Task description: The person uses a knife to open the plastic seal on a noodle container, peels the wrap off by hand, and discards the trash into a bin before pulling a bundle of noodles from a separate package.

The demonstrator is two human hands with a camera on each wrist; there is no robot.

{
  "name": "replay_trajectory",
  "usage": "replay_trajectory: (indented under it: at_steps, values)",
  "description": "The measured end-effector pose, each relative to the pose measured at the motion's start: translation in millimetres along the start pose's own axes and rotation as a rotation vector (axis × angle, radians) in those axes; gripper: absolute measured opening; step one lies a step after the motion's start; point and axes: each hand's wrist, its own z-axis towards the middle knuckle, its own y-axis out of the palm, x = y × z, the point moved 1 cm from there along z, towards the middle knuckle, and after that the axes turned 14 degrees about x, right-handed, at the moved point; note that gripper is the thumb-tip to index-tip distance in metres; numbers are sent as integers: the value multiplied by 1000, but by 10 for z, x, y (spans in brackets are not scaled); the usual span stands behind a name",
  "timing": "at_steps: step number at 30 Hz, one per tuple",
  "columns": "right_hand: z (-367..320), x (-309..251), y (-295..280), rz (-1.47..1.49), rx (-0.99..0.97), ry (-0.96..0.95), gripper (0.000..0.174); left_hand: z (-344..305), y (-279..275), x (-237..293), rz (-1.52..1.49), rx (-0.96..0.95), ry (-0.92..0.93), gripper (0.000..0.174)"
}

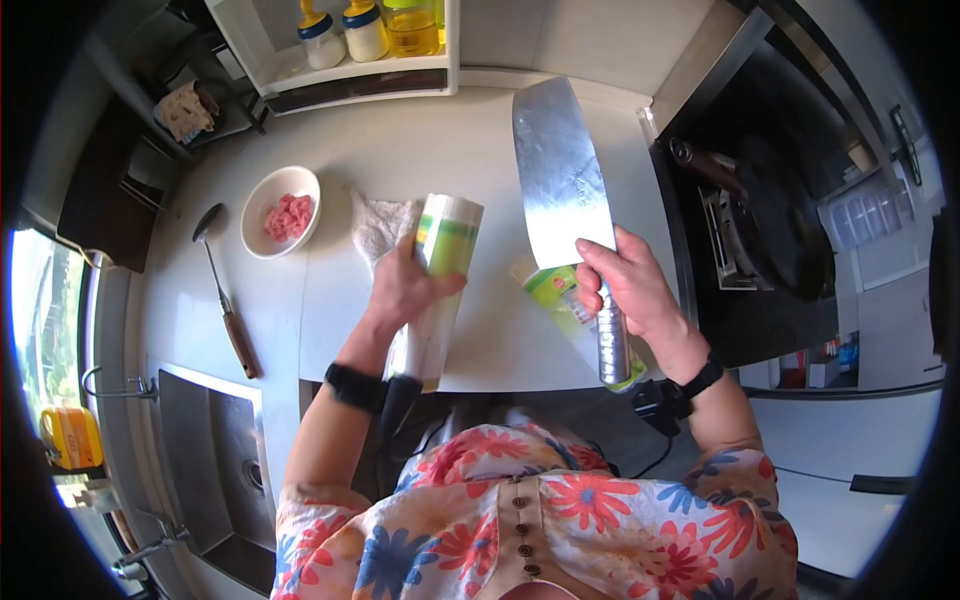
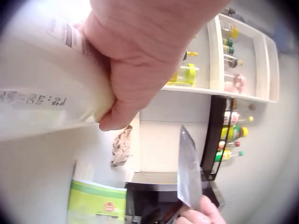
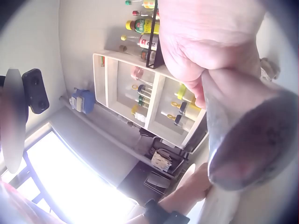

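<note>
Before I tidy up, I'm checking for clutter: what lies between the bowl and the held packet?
The head view shows a crumpled, pale cloth between the bowl and the held packet.

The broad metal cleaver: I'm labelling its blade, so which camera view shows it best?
The head view: the cleaver shows its blade broadside and almost whole, the right hand gripping its silvery handle. The left wrist view shows the blade narrower and smaller. The right wrist view shows only what looks like the handle's end, up close.
</note>
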Motion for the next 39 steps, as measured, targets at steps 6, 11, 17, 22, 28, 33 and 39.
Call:
replay_trajectory:
  at_steps: [6,11,17,22,28,33,39]
  values:
    - [-275,-511,224,-27,-104,-25,13,-489,-459,209,-314,-23,175,75]
    - [-439,-697,509,-200,-239,-52,17,-619,-435,167,-364,-15,169,77]
    - [-432,-676,699,-335,-331,-86,18,-647,-466,96,-384,-75,167,82]
    - [-439,-665,781,-372,-289,-115,18,-674,-465,104,-377,-56,173,83]
    - [-428,-644,856,-396,-201,-168,19,-742,-360,110,-360,51,258,82]
    - [-302,-630,901,-430,-167,-192,17,-773,-291,143,-331,112,354,80]
    - [-167,-554,938,-381,-131,-313,12,-630,-367,102,-448,-16,284,80]
